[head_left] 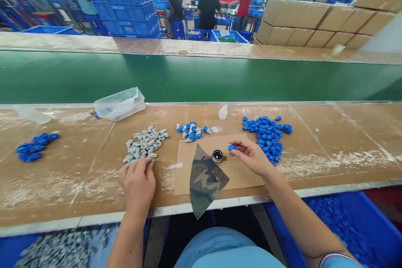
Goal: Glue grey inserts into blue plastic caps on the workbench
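Note:
My right hand (251, 157) pinches a small blue piece (232, 147) between thumb and fingertips, just right of a small round pot with dark contents (217, 155). The pot stands on a cardboard sheet (245, 180), beside a camouflage-patterned cloth piece (205, 180). My left hand (138, 178) has its fingers curled down at the near edge of a pile of grey pieces (146, 143); what its fingertips hold, if anything, is hidden. Joined blue-and-grey pieces (191, 132) lie behind the cardboard. A pile of loose blue pieces (266, 136) is right of them.
A clear plastic tub (121, 104) and small white bottle (222, 112) stand towards the green belt (188, 77). More blue pieces (34, 147) lie at left. Blue bins hold grey pieces (59, 249) and blue pieces (339, 222) below the table edge. People work beyond stacked crates (122, 2).

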Available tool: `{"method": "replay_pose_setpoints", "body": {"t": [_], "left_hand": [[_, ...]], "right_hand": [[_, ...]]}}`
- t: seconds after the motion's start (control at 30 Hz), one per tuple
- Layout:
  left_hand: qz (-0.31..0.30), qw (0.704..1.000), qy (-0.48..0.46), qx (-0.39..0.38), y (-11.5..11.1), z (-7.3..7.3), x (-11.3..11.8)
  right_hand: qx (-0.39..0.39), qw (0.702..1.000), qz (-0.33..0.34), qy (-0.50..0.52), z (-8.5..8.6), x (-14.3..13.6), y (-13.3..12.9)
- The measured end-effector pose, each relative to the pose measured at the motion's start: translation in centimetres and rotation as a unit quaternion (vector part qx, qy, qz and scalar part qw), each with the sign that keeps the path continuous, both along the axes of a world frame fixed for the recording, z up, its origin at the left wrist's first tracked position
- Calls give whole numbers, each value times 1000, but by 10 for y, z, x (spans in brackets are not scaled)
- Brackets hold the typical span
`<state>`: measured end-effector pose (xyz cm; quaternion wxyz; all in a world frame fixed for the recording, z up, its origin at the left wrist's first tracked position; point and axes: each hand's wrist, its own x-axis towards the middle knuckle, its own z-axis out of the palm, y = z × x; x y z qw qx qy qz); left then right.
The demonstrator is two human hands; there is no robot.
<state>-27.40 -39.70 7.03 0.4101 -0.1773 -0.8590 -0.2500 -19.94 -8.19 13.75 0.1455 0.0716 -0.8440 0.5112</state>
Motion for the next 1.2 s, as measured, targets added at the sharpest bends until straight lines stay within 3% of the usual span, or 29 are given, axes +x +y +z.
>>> {"method": "replay_pose_setpoints", "body": {"t": [0.13,0.27,0.43,0.6,0.87,1.07,1.2], "left_hand": [[-105,976,-82,173,22,8,20],[-209,877,-247,355,55,5,39],[-277,782,-372,416,79,-1,52],[-299,752,-397,432,87,-2,57],[-309,660,-458,509,97,5,61],[-306,631,-479,529,102,10,62],[-319,621,-480,532,108,9,63]], "right_hand": [[144,988,-8,55,2,3,-12],[230,968,2,99,2,0,-15],[285,942,23,175,-1,-4,-12],[314,932,41,178,4,-3,-12],[256,961,2,103,6,-1,-12],[243,966,7,83,4,0,-8],[92,996,-4,-1,3,5,-13]]}}
